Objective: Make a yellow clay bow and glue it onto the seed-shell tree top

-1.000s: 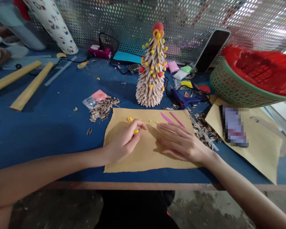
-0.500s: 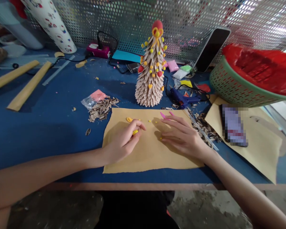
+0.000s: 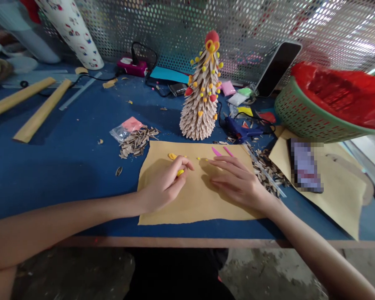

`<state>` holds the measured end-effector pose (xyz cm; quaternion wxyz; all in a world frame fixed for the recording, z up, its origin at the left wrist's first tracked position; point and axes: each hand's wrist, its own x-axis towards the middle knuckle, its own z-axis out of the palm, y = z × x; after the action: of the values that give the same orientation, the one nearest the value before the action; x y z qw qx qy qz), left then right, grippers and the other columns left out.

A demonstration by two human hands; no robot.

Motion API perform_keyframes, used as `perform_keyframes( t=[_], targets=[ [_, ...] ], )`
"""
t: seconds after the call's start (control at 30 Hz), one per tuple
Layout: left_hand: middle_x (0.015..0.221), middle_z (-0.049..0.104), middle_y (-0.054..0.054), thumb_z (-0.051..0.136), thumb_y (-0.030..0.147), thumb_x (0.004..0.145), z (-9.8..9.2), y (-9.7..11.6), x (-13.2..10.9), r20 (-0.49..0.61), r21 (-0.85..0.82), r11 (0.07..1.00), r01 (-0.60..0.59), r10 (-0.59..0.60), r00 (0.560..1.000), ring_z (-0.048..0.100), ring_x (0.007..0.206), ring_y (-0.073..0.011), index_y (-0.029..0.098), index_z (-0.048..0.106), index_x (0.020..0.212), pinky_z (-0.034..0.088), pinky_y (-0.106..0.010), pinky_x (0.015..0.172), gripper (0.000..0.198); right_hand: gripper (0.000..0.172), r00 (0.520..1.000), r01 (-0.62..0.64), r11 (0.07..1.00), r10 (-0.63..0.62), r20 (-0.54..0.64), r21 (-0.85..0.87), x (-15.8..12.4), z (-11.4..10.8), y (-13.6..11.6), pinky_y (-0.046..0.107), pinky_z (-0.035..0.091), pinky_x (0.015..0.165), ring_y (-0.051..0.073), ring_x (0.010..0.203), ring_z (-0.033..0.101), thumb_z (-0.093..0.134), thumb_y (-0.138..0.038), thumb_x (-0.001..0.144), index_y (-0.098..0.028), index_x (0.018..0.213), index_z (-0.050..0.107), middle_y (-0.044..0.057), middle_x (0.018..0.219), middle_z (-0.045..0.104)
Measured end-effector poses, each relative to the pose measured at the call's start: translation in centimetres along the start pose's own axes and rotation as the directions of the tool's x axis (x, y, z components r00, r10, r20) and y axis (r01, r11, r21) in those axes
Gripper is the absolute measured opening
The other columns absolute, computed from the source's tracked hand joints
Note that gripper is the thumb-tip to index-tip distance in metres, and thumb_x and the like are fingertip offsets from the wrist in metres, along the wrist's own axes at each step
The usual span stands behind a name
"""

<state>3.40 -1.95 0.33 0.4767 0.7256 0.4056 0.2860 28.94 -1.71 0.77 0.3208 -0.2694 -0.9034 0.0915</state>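
My left hand (image 3: 165,183) rests on a sheet of brown paper (image 3: 187,212), its fingers curled round a lump of yellow clay (image 3: 180,172). A flatter orange-yellow piece of clay (image 3: 172,156) lies just beyond it. Over the right half of the sheet, my right hand (image 3: 236,179) has its fingers stretched out, with the index fingertip close to tiny yellow clay balls (image 3: 198,158). Pink clay tools (image 3: 216,151) lie past those fingers. Behind the paper stands a cone-shaped tree (image 3: 200,112) of overlapping shells, dotted with yellow, orange and red balls, a yellow bow and a red top.
Seed shells (image 3: 137,141) lie in piles on both sides of the paper. A blue glue gun (image 3: 242,130) and clay packets (image 3: 237,99) are right of the tree. A green basket (image 3: 315,112), a leaning phone (image 3: 278,68) and wooden strips (image 3: 42,112) surround the work area.
My right hand has shifted on the paper, its index fingertip now nearer the tiny yellow balls. One ball beside its fingers is no longer visible. The left hand keeps its clay; the view shifts slightly.
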Motion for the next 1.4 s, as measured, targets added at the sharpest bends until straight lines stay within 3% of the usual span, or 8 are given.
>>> perform_keyframes(
  t=[0.3,0.43,0.7,0.9,1.03,1.4],
  targets=[
    [0.066,0.042,0.008,0.040,0.021,0.098,-0.2,0.0,0.0,0.008,-0.023,1.000,0.002,-0.001,1.000,0.037,0.049,-0.0089,0.020,0.047,0.106,0.030,-0.023,0.050,0.012,0.019,0.998,-0.035,0.999,0.035,-0.056,0.005,0.3,0.6,-0.5,0.052,0.061,0.095,0.025,0.115,0.067,0.071,-0.008,0.085,-0.022,0.096,0.066,0.011,0.115,0.073],
    [0.063,0.039,0.009,0.039,0.020,0.097,-0.1,0.3,0.1,0.028,-0.052,0.999,0.014,-0.013,1.000,0.036,0.048,-0.0094,0.019,0.046,0.106,0.029,-0.023,0.049,0.011,0.017,0.999,-0.037,0.999,0.038,-0.038,0.035,0.7,0.6,-0.5,0.051,0.060,0.095,0.025,0.114,0.068,0.072,-0.007,0.084,-0.020,0.093,0.066,0.013,0.114,0.074],
    [0.069,0.045,0.007,0.039,0.019,0.095,0.0,0.2,0.1,0.025,-0.060,0.998,0.012,-0.011,1.000,0.039,0.051,-0.0088,0.018,0.047,0.105,0.031,-0.023,0.051,0.012,0.015,0.998,-0.044,0.999,0.043,0.048,0.026,1.3,-0.6,1.0,0.056,0.055,0.101,0.028,0.122,0.063,0.067,-0.010,0.089,-0.021,0.098,0.070,0.015,0.122,0.071],
    [0.068,0.042,0.008,0.039,0.018,0.095,0.0,0.3,0.2,0.030,-0.093,0.996,0.004,-0.001,1.000,0.037,0.050,-0.0085,0.019,0.046,0.104,0.031,-0.023,0.050,0.011,0.015,1.000,-0.011,0.999,0.010,-0.029,-0.049,2.7,1.2,2.5,0.051,0.059,0.091,0.028,0.118,0.062,0.065,-0.009,0.090,-0.021,0.096,0.070,0.013,0.119,0.072],
    [0.068,0.042,0.008,0.040,0.018,0.095,-0.1,0.4,0.2,0.033,-0.099,0.995,-0.012,0.016,0.999,0.037,0.050,-0.0087,0.019,0.046,0.104,0.030,-0.023,0.050,0.010,0.013,0.999,-0.008,0.999,0.005,-0.054,-0.041,2.7,2.5,2.9,0.051,0.058,0.092,0.028,0.121,0.059,0.069,-0.011,0.088,-0.022,0.095,0.069,0.011,0.123,0.070],
    [0.064,0.038,0.009,0.039,0.019,0.096,-0.1,0.5,0.2,0.045,-0.112,0.994,0.004,0.001,0.999,0.036,0.049,-0.0091,0.020,0.044,0.103,0.029,-0.022,0.048,0.009,0.020,0.999,-0.023,0.999,0.022,-0.042,-0.030,2.5,2.1,2.8,0.054,0.055,0.097,0.029,0.124,0.057,0.071,-0.014,0.086,-0.023,0.103,0.069,0.010,0.126,0.068]
  ],
)
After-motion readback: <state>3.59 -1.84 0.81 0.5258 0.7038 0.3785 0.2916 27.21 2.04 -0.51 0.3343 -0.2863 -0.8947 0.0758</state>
